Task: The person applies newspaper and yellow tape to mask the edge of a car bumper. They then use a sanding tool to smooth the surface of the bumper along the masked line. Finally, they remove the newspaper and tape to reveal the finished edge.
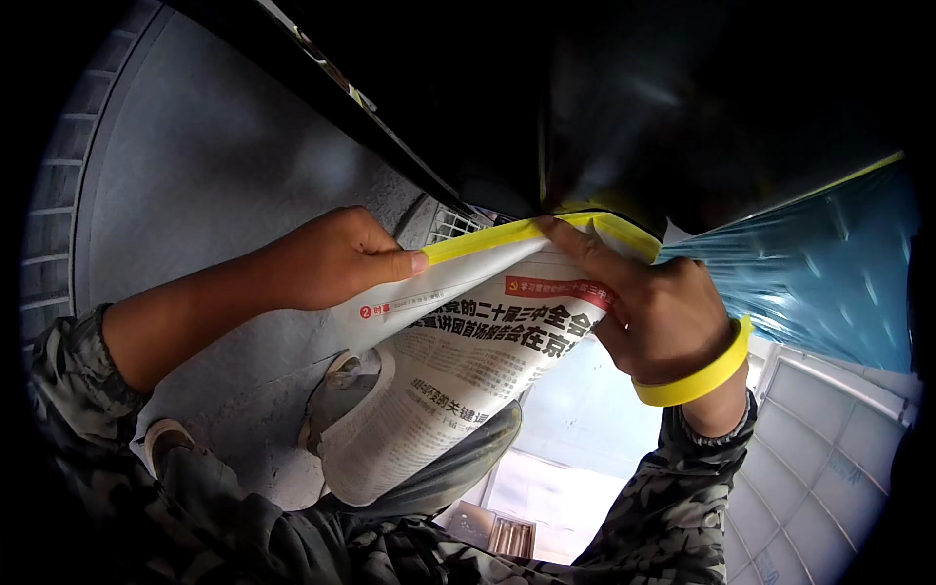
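My left hand point(341, 258) pinches a strip of yellow tape point(468, 240) along the upper edge of a printed newspaper sheet point(434, 361), which hangs down over my legs. My right hand point(643, 302) has its index finger stretched onto the tape where it meets a dark glossy surface point(663, 97). Its other fingers are bent and partly hidden at the paper. A yellow band, like a tape roll, circles my right wrist point(690, 375). Tape also runs along the sheet's bent right end, against the dark surface's lower edge.
Crinkled blue plastic sheeting point(799, 263) covers the right side, above pale gridded panels point(799, 429). A grey floor point(224, 156) lies at left, with grating at its far edge. My shoes and bent knee point(478, 444) are below the sheet. A small white grille point(448, 222) shows behind the tape.
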Action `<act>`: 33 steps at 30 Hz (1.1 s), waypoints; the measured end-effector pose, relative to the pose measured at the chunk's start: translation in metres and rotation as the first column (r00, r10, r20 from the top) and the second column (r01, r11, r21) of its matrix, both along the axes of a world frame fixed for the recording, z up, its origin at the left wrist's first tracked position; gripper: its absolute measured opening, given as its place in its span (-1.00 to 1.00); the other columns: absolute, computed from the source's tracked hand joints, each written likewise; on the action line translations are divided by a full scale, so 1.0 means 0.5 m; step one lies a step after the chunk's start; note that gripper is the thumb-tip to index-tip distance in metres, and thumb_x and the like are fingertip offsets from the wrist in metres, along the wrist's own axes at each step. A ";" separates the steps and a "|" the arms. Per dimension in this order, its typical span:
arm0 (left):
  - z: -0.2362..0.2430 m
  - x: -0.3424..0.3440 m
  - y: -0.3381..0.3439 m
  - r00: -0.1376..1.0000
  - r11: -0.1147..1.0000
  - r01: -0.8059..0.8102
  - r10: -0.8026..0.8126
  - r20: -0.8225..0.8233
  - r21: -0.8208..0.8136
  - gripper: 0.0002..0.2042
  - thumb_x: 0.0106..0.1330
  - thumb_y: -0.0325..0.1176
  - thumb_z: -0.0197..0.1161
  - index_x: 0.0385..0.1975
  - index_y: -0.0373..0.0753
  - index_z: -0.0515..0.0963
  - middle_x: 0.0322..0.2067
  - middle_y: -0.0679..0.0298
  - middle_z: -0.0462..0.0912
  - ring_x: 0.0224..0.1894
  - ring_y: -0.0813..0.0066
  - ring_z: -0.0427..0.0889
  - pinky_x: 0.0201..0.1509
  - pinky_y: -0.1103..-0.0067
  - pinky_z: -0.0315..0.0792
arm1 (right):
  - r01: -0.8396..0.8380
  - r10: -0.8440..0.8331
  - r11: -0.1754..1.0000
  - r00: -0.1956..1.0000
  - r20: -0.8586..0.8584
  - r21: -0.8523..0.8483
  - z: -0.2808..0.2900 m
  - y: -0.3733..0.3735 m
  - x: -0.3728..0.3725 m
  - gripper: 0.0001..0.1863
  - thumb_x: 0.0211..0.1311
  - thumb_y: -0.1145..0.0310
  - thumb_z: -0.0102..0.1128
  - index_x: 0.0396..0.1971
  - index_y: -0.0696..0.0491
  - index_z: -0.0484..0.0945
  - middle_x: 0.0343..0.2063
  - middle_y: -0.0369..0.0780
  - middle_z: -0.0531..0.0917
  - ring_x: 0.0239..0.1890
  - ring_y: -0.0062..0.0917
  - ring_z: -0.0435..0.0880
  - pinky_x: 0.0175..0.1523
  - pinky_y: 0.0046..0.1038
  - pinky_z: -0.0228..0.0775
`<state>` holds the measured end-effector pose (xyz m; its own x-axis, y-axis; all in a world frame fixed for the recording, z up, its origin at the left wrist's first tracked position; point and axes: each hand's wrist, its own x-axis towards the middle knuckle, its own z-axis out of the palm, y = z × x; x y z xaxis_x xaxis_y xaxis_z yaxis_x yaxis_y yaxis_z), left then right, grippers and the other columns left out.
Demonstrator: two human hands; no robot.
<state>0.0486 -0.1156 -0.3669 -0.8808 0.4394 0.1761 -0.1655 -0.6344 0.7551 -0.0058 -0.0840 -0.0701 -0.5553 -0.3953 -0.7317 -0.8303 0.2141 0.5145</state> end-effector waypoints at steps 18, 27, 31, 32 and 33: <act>-0.015 -0.001 -0.001 0.994 0.991 -0.113 0.113 -0.012 -0.074 -0.52 0.41 -0.08 0.12 -0.64 -0.35 0.61 -0.84 0.39 0.33 -0.76 0.69 0.22 -0.64 0.57 0.16 | 0.139 -0.138 0.987 0.990 0.025 -0.084 0.010 -0.013 -0.003 -0.42 -0.01 0.46 0.34 0.12 -0.08 0.52 -0.34 -0.13 0.70 -0.46 -0.28 0.69 -0.29 -0.37 0.59; 0.014 -0.016 -0.023 0.942 0.899 -0.337 0.326 -0.085 -0.281 -0.62 0.41 -0.19 0.13 -0.58 -0.34 0.62 -0.75 0.23 0.51 -0.72 0.58 0.40 -0.57 0.54 0.30 | 0.036 -0.013 0.965 0.996 0.090 -0.261 0.003 0.022 -0.028 -0.48 -0.03 0.44 0.38 0.04 -0.08 0.57 -0.16 -0.14 0.68 -0.30 -0.23 0.70 -0.17 -0.35 0.59; 0.004 -0.018 -0.001 0.877 0.835 -0.481 0.455 -0.155 -0.266 -0.61 0.38 -0.18 0.15 -0.63 -0.32 0.60 -0.78 0.19 0.50 -0.78 0.46 0.40 -0.60 0.46 0.29 | -0.016 0.038 0.960 0.996 0.076 -0.280 0.004 0.030 -0.026 -0.44 -0.01 0.42 0.38 0.09 -0.15 0.56 -0.22 -0.17 0.70 -0.39 -0.28 0.70 -0.25 -0.40 0.59; 0.003 -0.019 -0.001 0.854 0.814 -0.520 0.488 -0.179 -0.261 -0.61 0.38 -0.19 0.15 -0.63 -0.32 0.60 -0.78 0.19 0.50 -0.78 0.46 0.40 -0.59 0.47 0.29 | -0.044 0.060 0.965 0.997 0.057 -0.258 0.004 0.033 -0.023 -0.43 -0.01 0.42 0.38 0.11 -0.17 0.55 -0.25 -0.18 0.71 -0.43 -0.31 0.69 -0.28 -0.42 0.58; 0.004 -0.021 -0.003 0.850 0.801 -0.526 0.490 -0.193 -0.286 -0.62 0.38 -0.20 0.15 -0.63 -0.32 0.60 -0.78 0.18 0.50 -0.77 0.45 0.40 -0.58 0.47 0.30 | -0.071 0.082 0.969 0.996 0.038 -0.235 0.005 0.037 -0.020 -0.41 -0.01 0.41 0.38 0.12 -0.19 0.54 -0.28 -0.20 0.71 -0.46 -0.33 0.69 -0.31 -0.43 0.58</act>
<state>0.0382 -0.1169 -0.3650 -0.9777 -0.0188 0.2092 0.2036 -0.3286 0.9223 -0.0156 -0.0656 -0.0677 -0.4836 -0.5982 -0.6390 -0.8712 0.2584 0.4174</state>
